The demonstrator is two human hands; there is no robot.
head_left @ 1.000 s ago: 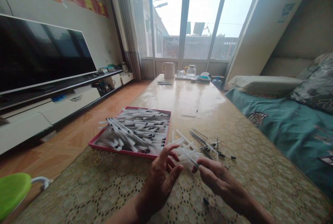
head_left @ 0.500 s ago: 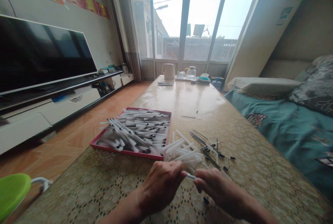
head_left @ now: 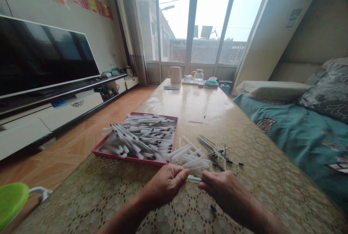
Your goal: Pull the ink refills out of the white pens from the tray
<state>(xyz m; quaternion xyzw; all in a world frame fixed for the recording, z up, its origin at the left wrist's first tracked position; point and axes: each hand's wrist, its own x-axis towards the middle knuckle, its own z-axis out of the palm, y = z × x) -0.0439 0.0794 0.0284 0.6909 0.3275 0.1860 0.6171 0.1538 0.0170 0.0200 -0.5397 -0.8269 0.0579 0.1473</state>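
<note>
Between my two hands a whitish pen (head_left: 194,179) lies level, gripped at both ends. My left hand (head_left: 170,183) pinches its left end, and my right hand (head_left: 221,187) is closed around its right end; the ends themselves are hidden by fingers. Just beyond my hands is a loose pile of translucent white pen tubes (head_left: 190,158). Right of that pile, dark pen refills (head_left: 209,145) and small black caps (head_left: 240,164) are scattered. To the left sits a red shallow box (head_left: 130,159) heaped with many assembled white pens (head_left: 146,132) with black tips.
A small black cap (head_left: 213,208) lies by my right wrist. Farther along the patterned table (head_left: 108,190) stand a beige jug (head_left: 175,74), a glass pitcher (head_left: 198,76) and a tissue pack (head_left: 211,82). A green stool (head_left: 12,203) is at left, a teal-covered sofa (head_left: 280,132) at right.
My hands have shifted slightly left and up, and more of the pen shows between them. It sits more level now. The head view has turned a little.
</note>
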